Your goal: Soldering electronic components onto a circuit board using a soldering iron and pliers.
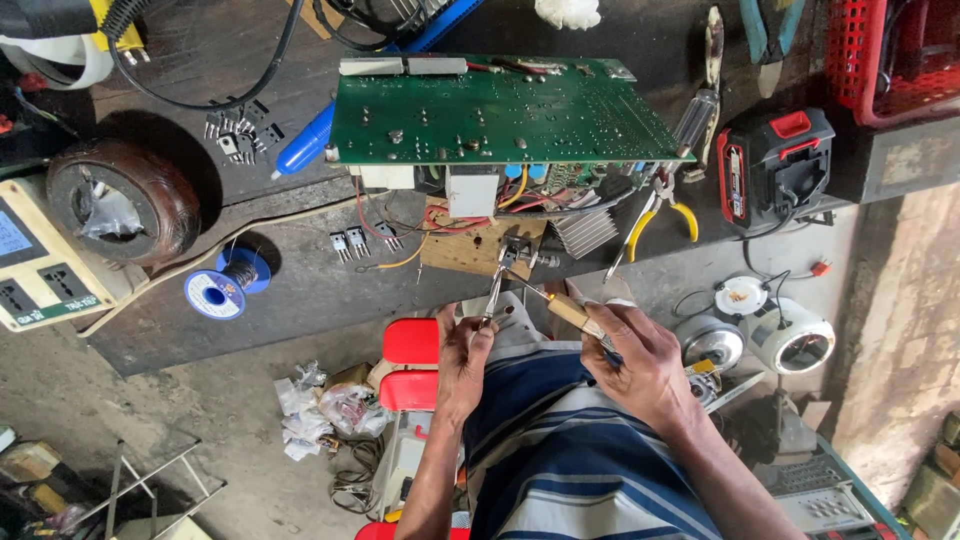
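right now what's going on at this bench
A person is soldering at a cluttered dark workbench. The left hand holds tweezers pointed at a small component on a wooden block. The right hand holds a soldering iron, its tip close to the tweezers. A green circuit board lies just beyond, with yellow-handled pliers and a blue solder spool nearby.

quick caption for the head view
Left hand holds tweezers, right hand a soldering iron, below a green circuit board.

Left hand [463,352] pinching, right hand [640,362] gripping, both raised.
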